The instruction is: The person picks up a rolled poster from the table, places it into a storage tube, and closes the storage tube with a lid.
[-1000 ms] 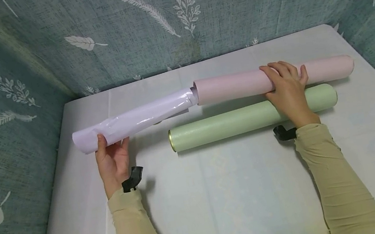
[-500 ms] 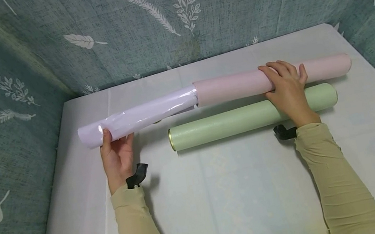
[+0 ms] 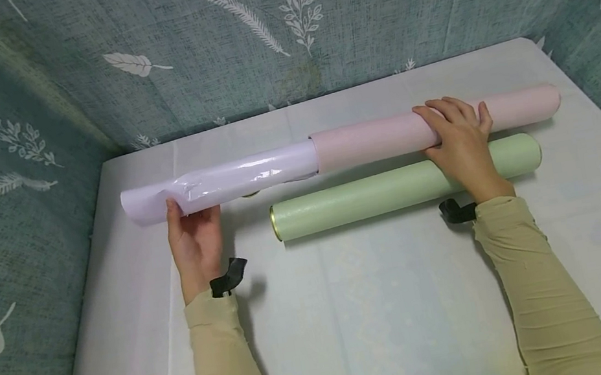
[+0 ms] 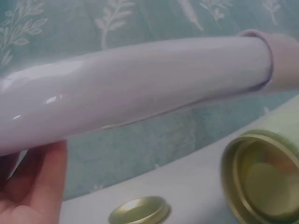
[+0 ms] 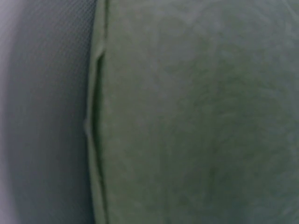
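A glossy lilac-white roll of paper (image 3: 239, 174) is held near its left end by my left hand (image 3: 195, 243), thumb in front and fingers beneath. Its right end sits inside the open mouth of a pink cardboard tube (image 3: 370, 140), as the left wrist view also shows. From above, my right hand (image 3: 462, 145) grips the pink tube around its middle. Below my right palm, a pale green tube (image 3: 350, 201) lies on the table, its gold-rimmed open end (image 4: 261, 177) facing left. That green surface (image 5: 196, 112) fills most of the right wrist view.
A round gold lid (image 4: 140, 212) lies on the white table (image 3: 357, 323), mostly hidden behind the roll in the head view. Leaf-patterned teal cloth (image 3: 230, 41) hangs along the back and both sides of the table.
My left hand has moved right and slightly up, levelling the roll. The roll's right end, formerly at the pink tube's mouth, is now inside it. My right hand stays on the pink tube.
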`<state>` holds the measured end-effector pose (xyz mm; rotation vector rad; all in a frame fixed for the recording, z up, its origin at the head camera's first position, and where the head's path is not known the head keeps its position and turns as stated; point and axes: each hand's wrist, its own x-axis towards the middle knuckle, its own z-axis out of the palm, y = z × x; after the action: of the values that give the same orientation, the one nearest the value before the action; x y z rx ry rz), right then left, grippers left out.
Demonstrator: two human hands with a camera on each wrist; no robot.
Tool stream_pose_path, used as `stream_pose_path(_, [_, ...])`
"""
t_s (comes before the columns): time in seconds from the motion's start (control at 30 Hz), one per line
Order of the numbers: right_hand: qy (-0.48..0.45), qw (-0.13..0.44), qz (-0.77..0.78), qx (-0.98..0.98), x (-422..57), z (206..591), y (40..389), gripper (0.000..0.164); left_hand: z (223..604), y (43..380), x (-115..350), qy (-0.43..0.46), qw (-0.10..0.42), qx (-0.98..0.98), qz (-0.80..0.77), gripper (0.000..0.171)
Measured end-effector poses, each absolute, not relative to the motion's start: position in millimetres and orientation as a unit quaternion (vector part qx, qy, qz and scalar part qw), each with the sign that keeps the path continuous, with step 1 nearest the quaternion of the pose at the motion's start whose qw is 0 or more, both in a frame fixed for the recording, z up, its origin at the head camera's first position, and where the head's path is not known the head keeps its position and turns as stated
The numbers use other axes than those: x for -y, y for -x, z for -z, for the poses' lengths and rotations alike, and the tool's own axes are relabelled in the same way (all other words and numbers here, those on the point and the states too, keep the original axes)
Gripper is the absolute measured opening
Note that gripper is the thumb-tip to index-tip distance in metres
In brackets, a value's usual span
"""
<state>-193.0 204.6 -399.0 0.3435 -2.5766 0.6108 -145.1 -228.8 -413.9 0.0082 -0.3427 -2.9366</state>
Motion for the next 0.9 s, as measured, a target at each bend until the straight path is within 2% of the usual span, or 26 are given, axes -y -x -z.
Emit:
stream_pose_path(0.2, [-0.124,0.228,-0.224,0.939,-205,399,193,0.065,414,147,213,0.029,0.043,0.177,0.983,0.043])
stream_pose_path(0.37, [-0.123,0.226,-0.225,0.940,-204,399,193,0.065,413,148,205,0.040,0.024,0.174,0.984,0.041])
stream_pose_path(0.77, [-0.125,0.224,-0.225,0.940,-204,398,193,0.065,415,148,204,0.025,0.039,0.202,0.978,0.040])
stream_pose_path(0.9, [-0.124,0.223,-0.222,0.941,-204,398,193,0.065,414,148,204,-0.001,0.069,0.229,0.971,0.034])
